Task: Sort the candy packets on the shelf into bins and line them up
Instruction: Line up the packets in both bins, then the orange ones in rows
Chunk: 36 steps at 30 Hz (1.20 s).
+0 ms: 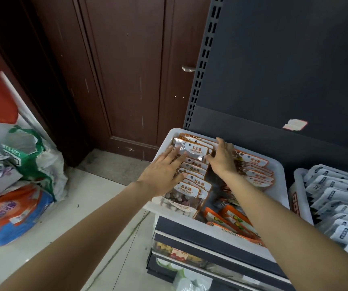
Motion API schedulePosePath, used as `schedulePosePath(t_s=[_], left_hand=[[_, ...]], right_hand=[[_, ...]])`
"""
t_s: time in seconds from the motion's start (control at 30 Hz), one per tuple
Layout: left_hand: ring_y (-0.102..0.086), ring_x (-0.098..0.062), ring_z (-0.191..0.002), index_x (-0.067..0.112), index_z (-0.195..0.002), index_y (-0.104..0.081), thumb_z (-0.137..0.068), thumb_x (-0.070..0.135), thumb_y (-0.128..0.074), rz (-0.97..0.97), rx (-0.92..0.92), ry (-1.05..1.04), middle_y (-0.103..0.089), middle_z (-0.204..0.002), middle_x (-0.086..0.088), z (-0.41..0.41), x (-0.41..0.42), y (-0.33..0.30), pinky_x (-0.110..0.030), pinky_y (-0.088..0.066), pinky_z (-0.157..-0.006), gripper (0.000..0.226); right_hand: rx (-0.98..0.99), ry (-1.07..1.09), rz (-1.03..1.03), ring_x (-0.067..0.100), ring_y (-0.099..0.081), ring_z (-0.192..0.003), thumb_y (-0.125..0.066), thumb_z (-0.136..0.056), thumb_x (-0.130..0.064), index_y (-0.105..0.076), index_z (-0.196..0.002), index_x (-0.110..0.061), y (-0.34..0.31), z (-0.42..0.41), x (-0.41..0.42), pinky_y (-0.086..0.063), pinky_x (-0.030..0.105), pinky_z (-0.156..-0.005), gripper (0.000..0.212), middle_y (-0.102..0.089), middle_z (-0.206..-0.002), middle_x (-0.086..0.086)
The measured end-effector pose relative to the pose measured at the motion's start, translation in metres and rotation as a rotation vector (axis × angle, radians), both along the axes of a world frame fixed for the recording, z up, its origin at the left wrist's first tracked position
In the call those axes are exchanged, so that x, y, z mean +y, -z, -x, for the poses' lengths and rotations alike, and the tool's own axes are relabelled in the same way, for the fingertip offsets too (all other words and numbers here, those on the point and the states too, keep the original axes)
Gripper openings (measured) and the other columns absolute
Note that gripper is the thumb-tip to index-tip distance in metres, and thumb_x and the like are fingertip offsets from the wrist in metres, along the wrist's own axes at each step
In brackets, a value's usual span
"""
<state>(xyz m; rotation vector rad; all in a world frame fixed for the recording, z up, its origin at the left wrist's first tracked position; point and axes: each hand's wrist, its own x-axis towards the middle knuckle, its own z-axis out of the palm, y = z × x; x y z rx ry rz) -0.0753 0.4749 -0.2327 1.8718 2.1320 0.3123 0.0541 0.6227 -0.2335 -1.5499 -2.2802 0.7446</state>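
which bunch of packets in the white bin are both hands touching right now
The stone candy packets, the left-hand row. The left hand lies flat on them and the right hand presses their right edge; the orange packets in front go untouched.
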Motion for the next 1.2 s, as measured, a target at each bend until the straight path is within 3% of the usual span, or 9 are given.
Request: schedulePosePath(t_s=[0.17,0.27,0.47,0.6,0.67,0.8,0.97,1.1,1.2], left_hand=[[0.003,-0.011,-0.147,0.028,-0.152,-0.012,-0.098,0.048,-0.037,0.029,-0.1,0.06,-0.007,-0.16,0.007,0.005,-0.003,0.001,-0.033,-0.003,-0.118,0.063],[0.0,-0.008,-0.146,0.028,-0.151,-0.015,-0.09,0.056,-0.048,0.055,-0.165,0.104,-0.01,-0.159,0.008,0.01,-0.012,-0.004,-0.038,-0.006,-0.121,0.075],[0.009,-0.011,-0.146,0.034,-0.151,0.001,-0.077,0.062,-0.064,0.207,0.075,0.197,0.008,-0.159,0.012,0.016,-0.022,-0.008,-0.033,0.001,-0.115,0.103],[-0.001,-0.011,-0.146,0.033,-0.152,-0.006,-0.084,0.046,-0.065,0.084,0.102,0.164,-0.005,-0.159,0.01,0.01,-0.028,-0.001,-0.031,-0.011,-0.117,0.09],[-0.011,-0.01,-0.143,0.03,-0.151,-0.012,-0.086,0.04,-0.066,0.007,0.085,0.137,-0.016,-0.156,0.01,0.004,-0.029,0.001,-0.029,-0.018,-0.115,0.085],[-0.02,-0.009,-0.139,0.027,-0.149,-0.023,-0.08,0.033,-0.074,0.002,-0.067,0.115,-0.024,-0.152,0.01,0.002,-0.026,0.002,-0.029,-0.028,-0.112,0.086],[-0.02,-0.01,-0.138,0.029,-0.148,-0.022,-0.077,0.043,-0.074,0.034,-0.079,0.095,-0.023,-0.152,0.011,0.01,-0.027,0.0,-0.033,-0.024,-0.116,0.09],[-0.021,-0.013,-0.14,0.028,-0.148,-0.024,-0.088,0.051,-0.056,-0.075,-0.147,0.024,-0.024,-0.154,0.007,0.008,-0.025,-0.01,-0.04,-0.025,-0.116,0.072],[-0.002,-0.014,-0.147,0.027,-0.152,-0.009,-0.097,0.051,-0.036,-0.121,-0.136,-0.097,-0.004,-0.16,0.007,0.009,-0.007,-0.017,-0.037,-0.01,-0.117,0.066]], right_hand=[[-0.006,-0.047,-0.016,0.026,-0.051,-0.117,-0.066,-0.087,-0.016,-0.053,-0.117,-0.009,-0.004,0.0,0.006,-0.041,0.028,-0.093,0.033,-0.048,-0.127,0.012],[-0.036,-0.148,0.021,0.024,-0.058,-0.108,-0.068,-0.085,-0.016,-0.059,-0.115,-0.006,-0.006,-0.004,0.006,-0.042,0.026,-0.081,0.032,-0.062,-0.118,0.01],[-0.102,-0.208,0.022,0.023,-0.058,-0.085,-0.067,-0.086,-0.014,-0.065,-0.085,-0.011,-0.009,-0.003,-0.007,-0.036,0.024,-0.059,0.004,-0.064,-0.087,0.007],[-0.032,-0.137,-0.193,0.03,-0.06,-0.102,-0.059,-0.092,-0.01,-0.068,-0.106,-0.006,-0.01,-0.007,-0.025,-0.045,0.034,-0.082,0.018,-0.068,-0.106,0.013],[0.016,-0.145,-0.242,0.029,-0.059,-0.103,-0.055,-0.093,-0.009,-0.066,-0.109,-0.005,-0.014,-0.01,-0.029,-0.042,0.032,-0.084,0.02,-0.066,-0.109,0.013],[-0.145,-0.222,-0.069,0.029,-0.059,-0.103,-0.059,-0.092,-0.015,-0.064,-0.103,-0.006,-0.016,-0.008,-0.026,-0.04,0.029,-0.075,0.015,-0.066,-0.107,0.014],[-0.077,-0.219,0.09,0.025,-0.044,-0.13,-0.062,-0.09,-0.016,-0.037,-0.142,-0.018,-0.016,-0.003,-0.026,-0.039,0.034,-0.102,0.058,-0.046,-0.142,0.007],[0.137,0.003,0.237,0.027,-0.033,-0.138,-0.052,-0.095,-0.014,-0.022,-0.149,-0.021,-0.015,-0.006,-0.029,-0.033,0.038,-0.108,0.063,-0.032,-0.151,0.008],[0.115,0.051,0.284,0.027,-0.033,-0.138,-0.044,-0.098,-0.011,-0.025,-0.148,-0.012,-0.014,-0.014,-0.032,-0.032,0.039,-0.11,0.053,-0.034,-0.151,0.01]])
